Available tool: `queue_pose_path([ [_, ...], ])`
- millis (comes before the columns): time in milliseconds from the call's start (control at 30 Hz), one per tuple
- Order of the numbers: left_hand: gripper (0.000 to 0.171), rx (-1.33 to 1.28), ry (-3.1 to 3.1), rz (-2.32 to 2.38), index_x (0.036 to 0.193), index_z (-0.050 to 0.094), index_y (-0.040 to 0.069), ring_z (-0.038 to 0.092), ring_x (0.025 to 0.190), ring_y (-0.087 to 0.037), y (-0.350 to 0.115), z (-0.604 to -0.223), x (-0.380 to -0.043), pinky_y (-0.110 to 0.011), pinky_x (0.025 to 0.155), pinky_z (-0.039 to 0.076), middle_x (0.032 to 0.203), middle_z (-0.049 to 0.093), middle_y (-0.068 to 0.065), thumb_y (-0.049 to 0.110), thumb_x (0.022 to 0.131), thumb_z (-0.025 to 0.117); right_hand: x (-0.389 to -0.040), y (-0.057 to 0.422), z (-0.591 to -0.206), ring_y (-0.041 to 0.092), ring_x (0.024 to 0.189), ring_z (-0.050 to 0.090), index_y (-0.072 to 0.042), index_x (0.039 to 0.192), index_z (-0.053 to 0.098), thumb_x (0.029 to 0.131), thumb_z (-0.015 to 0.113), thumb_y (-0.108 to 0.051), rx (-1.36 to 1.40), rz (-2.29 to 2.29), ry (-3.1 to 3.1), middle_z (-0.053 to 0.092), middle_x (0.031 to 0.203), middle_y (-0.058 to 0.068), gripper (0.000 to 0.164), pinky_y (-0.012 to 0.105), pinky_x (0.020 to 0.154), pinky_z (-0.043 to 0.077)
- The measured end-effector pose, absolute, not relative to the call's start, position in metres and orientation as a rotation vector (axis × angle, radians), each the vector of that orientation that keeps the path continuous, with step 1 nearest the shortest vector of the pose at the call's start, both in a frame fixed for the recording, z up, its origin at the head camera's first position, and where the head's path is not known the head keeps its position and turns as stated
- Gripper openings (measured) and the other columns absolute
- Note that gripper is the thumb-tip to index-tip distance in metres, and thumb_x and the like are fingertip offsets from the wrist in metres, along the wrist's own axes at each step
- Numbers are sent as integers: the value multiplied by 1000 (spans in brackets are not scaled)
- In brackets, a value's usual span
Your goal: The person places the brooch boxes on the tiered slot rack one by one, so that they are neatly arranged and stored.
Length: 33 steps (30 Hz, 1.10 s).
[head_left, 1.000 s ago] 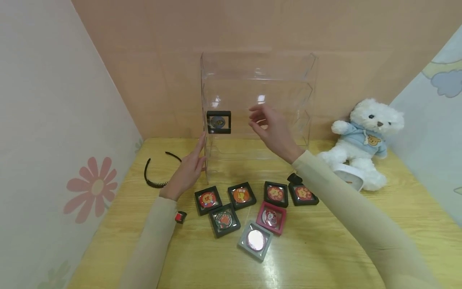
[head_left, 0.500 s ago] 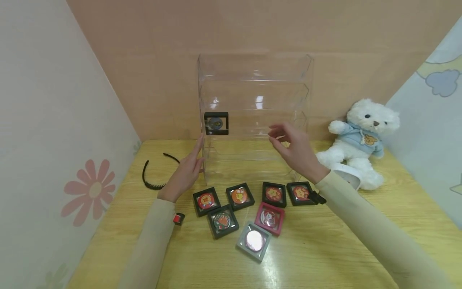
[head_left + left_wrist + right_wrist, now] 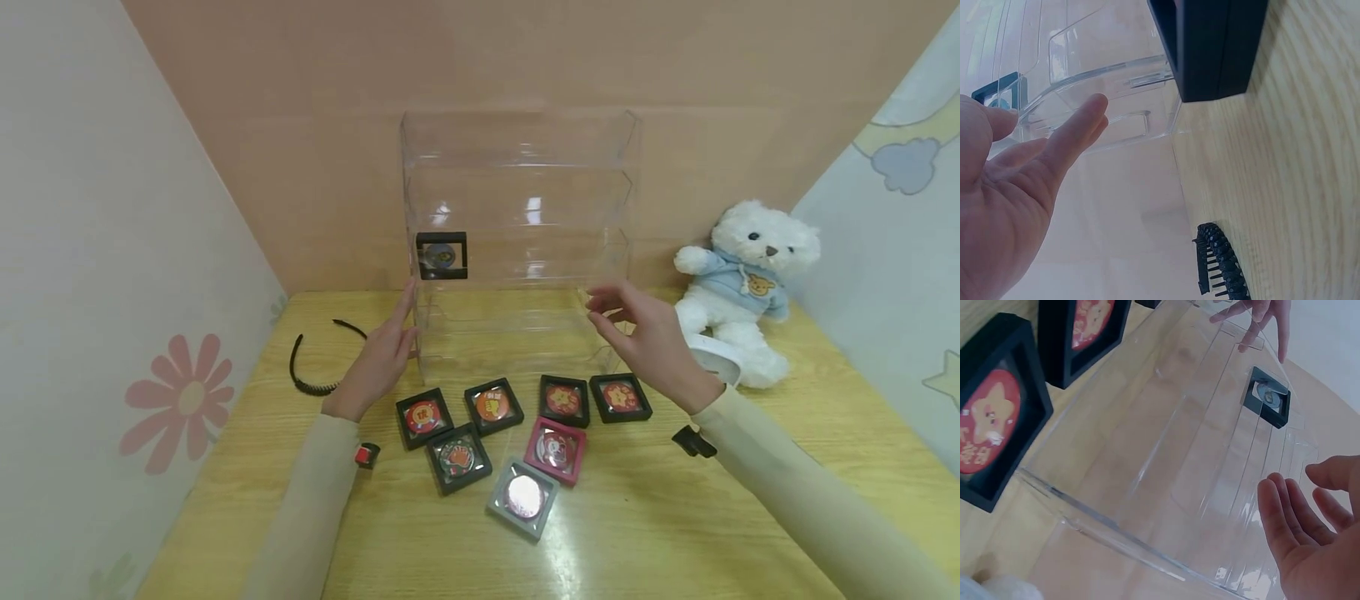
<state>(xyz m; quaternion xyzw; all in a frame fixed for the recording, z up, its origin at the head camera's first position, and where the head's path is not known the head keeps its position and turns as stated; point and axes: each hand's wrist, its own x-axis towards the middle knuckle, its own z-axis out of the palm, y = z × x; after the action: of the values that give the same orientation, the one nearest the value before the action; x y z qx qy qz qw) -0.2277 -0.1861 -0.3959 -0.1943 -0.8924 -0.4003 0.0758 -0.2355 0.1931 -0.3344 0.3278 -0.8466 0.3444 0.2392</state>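
A clear plastic display rack (image 3: 517, 160) with several tiers stands against the back wall. On one of its middle tiers, at the left end, sits a black-framed display case (image 3: 441, 256) with a round bluish piece inside. My left hand (image 3: 378, 360) rests against the rack's left side, fingers extended; the left wrist view shows the same hand (image 3: 1019, 187) with its palm facing the camera. In front of the rack's lower right part hovers my right hand (image 3: 648, 342). Its fingers are loosely bent, and the right wrist view shows nothing in this hand (image 3: 1316, 531).
Several square display cases lie before the rack, among them a black one (image 3: 621, 397), a pink one (image 3: 555, 451) and a grey one (image 3: 523, 497). A black toothed headband (image 3: 311, 388) lies left. On the right sits a white teddy bear (image 3: 750, 275) with a white object (image 3: 716, 358) before it.
My right hand has moved right and down, away from the middle of the rack. The left hand has stayed at the rack's side. The view has shifted slightly.
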Motion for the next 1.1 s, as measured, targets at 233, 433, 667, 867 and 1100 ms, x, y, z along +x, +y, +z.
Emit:
queue_pose_path([
  [233, 75, -581, -2675, -1206, 164, -5, 34, 72, 94, -37, -187, -395, -227, -39, 76, 61, 165, 19, -14, 7, 110, 40, -225, 206, -343, 18, 91, 69, 0, 116, 65, 91, 73, 3, 866, 915, -2373, 72, 100, 6, 26, 20, 77, 55],
  [433, 76, -583, -2662, -1198, 164, -5, 34, 72, 89, -34, -188, -396, -228, -40, 77, 61, 165, 19, -13, 7, 110, 41, -217, 223, -351, 15, 87, 68, -5, 114, 67, 91, 74, 1, 846, 888, -2439, 72, 100, 5, 25, 16, 72, 54],
  [667, 75, -592, -2657, -1206, 164, -4, 33, 72, 91, -34, -187, -397, -229, -39, 77, 61, 165, 19, -11, 8, 110, 41, -208, 243, -364, 11, 88, 67, -8, 115, 67, 95, 73, -7, 814, 860, -2572, 72, 103, 2, 21, 17, 71, 54],
  [867, 75, -608, -2640, -1190, 164, -3, 31, 69, 102, -37, -187, -398, -229, -43, 83, 60, 165, 20, -10, 6, 109, 42, -204, 257, -371, 14, 88, 69, -6, 118, 65, 96, 72, -9, 839, 891, -2640, 72, 106, 5, 24, 18, 71, 54],
  [1100, 75, -609, -2639, -1160, 164, -3, 30, 68, 106, -37, -187, -399, -230, -45, 87, 58, 164, 21, -12, 6, 109, 43, -200, 271, -377, 16, 87, 69, -4, 123, 64, 92, 76, -8, 891, 913, -2702, 70, 114, 12, 34, 27, 66, 57],
])
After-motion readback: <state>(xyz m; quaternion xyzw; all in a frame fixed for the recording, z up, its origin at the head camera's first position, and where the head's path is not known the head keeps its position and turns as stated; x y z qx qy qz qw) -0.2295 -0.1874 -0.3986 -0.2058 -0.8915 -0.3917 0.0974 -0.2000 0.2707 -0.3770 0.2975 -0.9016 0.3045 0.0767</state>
